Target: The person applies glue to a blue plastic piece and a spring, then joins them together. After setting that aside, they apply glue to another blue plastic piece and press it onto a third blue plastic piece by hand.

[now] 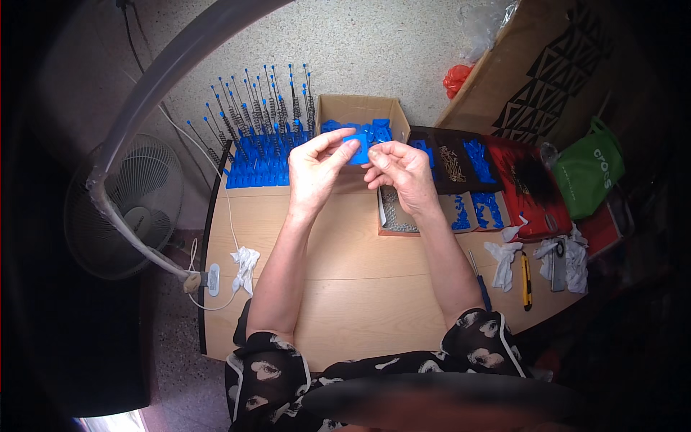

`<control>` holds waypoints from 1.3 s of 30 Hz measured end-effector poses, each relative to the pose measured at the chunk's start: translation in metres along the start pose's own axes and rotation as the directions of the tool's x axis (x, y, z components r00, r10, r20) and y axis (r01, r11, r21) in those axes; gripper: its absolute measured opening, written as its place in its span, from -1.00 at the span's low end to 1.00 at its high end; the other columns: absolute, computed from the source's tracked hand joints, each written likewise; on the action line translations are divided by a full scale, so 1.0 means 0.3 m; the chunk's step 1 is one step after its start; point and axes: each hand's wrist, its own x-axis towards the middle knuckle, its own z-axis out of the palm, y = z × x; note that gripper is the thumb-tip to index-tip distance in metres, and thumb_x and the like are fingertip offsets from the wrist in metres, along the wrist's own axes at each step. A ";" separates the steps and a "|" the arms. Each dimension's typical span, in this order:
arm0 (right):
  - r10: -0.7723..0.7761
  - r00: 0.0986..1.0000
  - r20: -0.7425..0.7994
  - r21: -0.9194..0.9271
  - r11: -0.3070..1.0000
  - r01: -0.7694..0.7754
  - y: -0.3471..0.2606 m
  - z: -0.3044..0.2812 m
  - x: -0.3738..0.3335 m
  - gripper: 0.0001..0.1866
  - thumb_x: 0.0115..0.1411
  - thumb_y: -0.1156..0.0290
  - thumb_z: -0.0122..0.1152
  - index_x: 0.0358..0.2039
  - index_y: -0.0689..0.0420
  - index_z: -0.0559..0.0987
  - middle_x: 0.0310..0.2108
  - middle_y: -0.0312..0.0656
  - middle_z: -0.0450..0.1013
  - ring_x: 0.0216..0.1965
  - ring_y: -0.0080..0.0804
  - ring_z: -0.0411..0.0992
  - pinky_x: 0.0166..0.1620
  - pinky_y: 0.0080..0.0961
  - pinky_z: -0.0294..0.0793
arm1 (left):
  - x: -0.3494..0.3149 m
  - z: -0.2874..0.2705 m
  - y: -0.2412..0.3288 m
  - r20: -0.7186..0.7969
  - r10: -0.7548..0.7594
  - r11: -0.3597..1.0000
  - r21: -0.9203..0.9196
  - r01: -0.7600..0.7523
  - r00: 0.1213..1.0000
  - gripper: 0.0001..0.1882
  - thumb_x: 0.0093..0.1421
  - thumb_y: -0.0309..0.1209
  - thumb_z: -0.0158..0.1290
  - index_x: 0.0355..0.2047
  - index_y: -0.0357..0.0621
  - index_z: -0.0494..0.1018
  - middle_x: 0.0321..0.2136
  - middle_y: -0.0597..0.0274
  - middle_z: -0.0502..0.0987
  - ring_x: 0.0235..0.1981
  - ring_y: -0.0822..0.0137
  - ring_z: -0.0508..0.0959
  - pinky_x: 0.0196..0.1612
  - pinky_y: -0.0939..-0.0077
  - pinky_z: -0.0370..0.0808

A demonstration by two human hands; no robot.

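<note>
Between thumb and fingers, my left hand (pixel 317 171) pinches a small square blue plastic piece (pixel 355 153), raised above the far part of the table. My right hand (pixel 404 174) is at the piece's right edge, thumb and fingertips pressed together; whatever they grip is too small or hidden to name. Just behind the hands, a cardboard box (pixel 344 105) holds more blue plastic parts (pixel 380 131). Left of it, blue blocks (pixel 255 173) stand in rows, many carrying upright thin rods with dark coil springs (pixel 265 119) and blue tips.
Right of my hands, trays hold brass-coloured pins (pixel 452 164), blue parts (pixel 478 160) and silvery bits (pixel 394 209). A screwdriver (pixel 481 284), yellow utility knife (pixel 526 281) and white gloves (pixel 504 263) lie at the right. A grey flexible tube (pixel 119 137) arches over the left, near a fan (pixel 137 209).
</note>
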 end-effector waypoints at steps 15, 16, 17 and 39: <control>-0.035 0.996 -0.085 0.063 0.997 0.040 0.018 -0.036 0.013 -0.85 0.24 0.47 0.27 -0.29 0.31 0.57 -0.41 -0.10 0.56 -0.49 -0.53 0.53 -0.42 -0.60 0.61 | 0.007 -0.017 -0.007 0.180 -0.185 0.950 -0.220 0.223 0.966 -0.65 0.40 -0.50 -0.10 0.15 -0.36 0.38 -0.02 0.01 0.56 -0.05 0.35 0.59 0.03 0.56 0.56; -0.035 0.996 -0.086 0.063 0.997 0.040 0.020 -0.038 0.014 -0.85 0.24 0.47 0.27 -0.29 0.31 0.57 -0.41 -0.10 0.56 -0.49 -0.53 0.53 -0.42 -0.60 0.61 | 0.007 -0.018 -0.008 0.196 -0.217 0.944 -0.208 0.256 0.956 -0.64 0.40 -0.52 -0.11 0.16 -0.37 0.37 -0.01 -0.01 0.55 -0.05 0.34 0.59 0.04 0.56 0.56; -0.054 0.993 -0.101 0.053 0.997 0.060 0.025 -0.041 0.018 -0.86 0.25 0.48 0.27 -0.29 0.31 0.57 -0.41 -0.11 0.56 -0.49 -0.53 0.53 -0.42 -0.60 0.61 | 0.009 -0.019 -0.016 0.198 -0.217 0.944 -0.208 0.258 0.956 -0.64 0.40 -0.52 -0.11 0.16 -0.37 0.37 -0.01 -0.01 0.55 -0.05 0.34 0.59 0.04 0.56 0.56; -0.030 0.993 -0.115 0.067 0.997 0.038 0.244 -0.126 0.084 -0.78 0.32 0.37 0.18 -0.22 0.30 0.58 -0.36 -0.13 0.55 -0.43 -0.51 0.53 -0.38 -0.62 0.59 | -0.012 0.059 -0.238 -0.042 -0.287 0.916 -0.305 0.261 0.957 -0.60 0.20 -0.58 0.18 0.05 -0.43 0.44 -0.15 -0.03 0.62 -0.16 0.34 0.63 -0.09 0.59 0.58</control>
